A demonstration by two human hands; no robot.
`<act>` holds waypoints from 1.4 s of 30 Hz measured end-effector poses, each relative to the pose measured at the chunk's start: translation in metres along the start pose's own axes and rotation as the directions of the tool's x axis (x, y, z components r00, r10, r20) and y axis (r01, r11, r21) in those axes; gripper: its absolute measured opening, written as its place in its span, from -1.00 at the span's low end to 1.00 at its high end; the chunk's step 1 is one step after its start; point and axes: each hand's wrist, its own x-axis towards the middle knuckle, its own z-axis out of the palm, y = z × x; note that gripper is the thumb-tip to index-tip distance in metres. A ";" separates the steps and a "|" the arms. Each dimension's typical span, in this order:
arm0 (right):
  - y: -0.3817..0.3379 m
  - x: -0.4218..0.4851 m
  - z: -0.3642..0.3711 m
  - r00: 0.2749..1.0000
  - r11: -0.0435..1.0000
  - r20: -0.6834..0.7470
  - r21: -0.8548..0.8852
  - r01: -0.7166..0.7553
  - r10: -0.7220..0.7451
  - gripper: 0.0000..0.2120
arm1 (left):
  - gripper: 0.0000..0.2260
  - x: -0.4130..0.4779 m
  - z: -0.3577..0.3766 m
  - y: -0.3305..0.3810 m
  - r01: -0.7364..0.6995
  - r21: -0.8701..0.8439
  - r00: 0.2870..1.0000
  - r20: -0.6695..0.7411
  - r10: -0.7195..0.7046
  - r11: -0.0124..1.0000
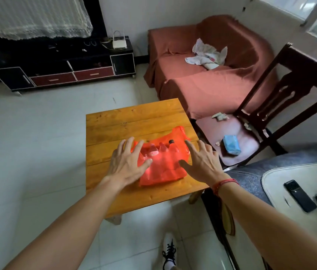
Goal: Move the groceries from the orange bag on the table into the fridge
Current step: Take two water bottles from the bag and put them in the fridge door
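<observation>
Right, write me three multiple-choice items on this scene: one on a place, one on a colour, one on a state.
1. Where does the orange bag lie?
A. on the wooden table
B. on the chair
C. on the floor

2. What colour is the packet on the chair seat?
A. green
B. light blue
C. yellow

3. How are the hands?
A. both fists shut
B. both open, fingers spread
C. one holds a bottle

Key: 1 A, the bag rests on the tabletop; 2 B, the packet is pale blue; 3 B, the left hand and right hand flank the bag with spread fingers.
</observation>
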 end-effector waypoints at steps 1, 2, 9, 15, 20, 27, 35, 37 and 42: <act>0.004 0.012 0.002 1.000 1.000 0.016 0.004 0.002 -0.002 -0.25 | -0.34 0.009 0.003 0.000 0.013 0.000 1.000 0.010 -0.013 1.000; 0.007 0.022 0.004 0.999 1.000 0.035 0.005 0.002 -0.002 -0.25 | -0.34 0.018 0.006 0.000 0.026 -0.003 0.999 0.019 -0.026 1.000; 0.017 0.068 0.020 0.992 0.999 0.124 0.025 0.032 -0.035 -0.25 | -0.25 0.059 0.025 -0.005 0.103 -0.016 0.992 0.076 -0.102 0.995; 0.014 0.090 0.024 0.987 0.999 0.154 0.018 0.032 -0.034 -0.27 | -0.21 0.080 0.032 -0.011 0.097 -0.041 0.991 0.099 -0.093 0.994; 0.009 0.107 0.025 0.984 0.999 0.174 0.020 0.035 -0.038 -0.31 | -0.25 0.098 0.033 -0.011 0.079 -0.079 0.992 0.108 -0.071 0.994; -0.005 0.136 0.039 0.973 0.999 0.227 0.027 0.042 -0.048 -0.33 | -0.40 0.126 0.049 -0.006 0.013 -0.122 0.987 0.159 0.007 0.992; -0.015 0.174 0.077 0.942 0.995 0.325 0.072 0.068 -0.088 -0.50 | -0.59 0.154 0.095 -0.006 -0.034 -0.139 0.918 0.387 0.086 0.990; -0.015 0.181 0.087 0.929 0.994 0.356 0.072 0.079 -0.099 -0.53 | -0.63 0.160 0.106 -0.008 -0.042 -0.116 0.890 0.447 0.090 0.992; -0.013 0.200 0.116 0.888 0.995 0.449 0.047 0.083 -0.095 -0.59 | -0.65 0.183 0.138 -0.023 0.010 -0.073 0.817 0.576 0.034 0.997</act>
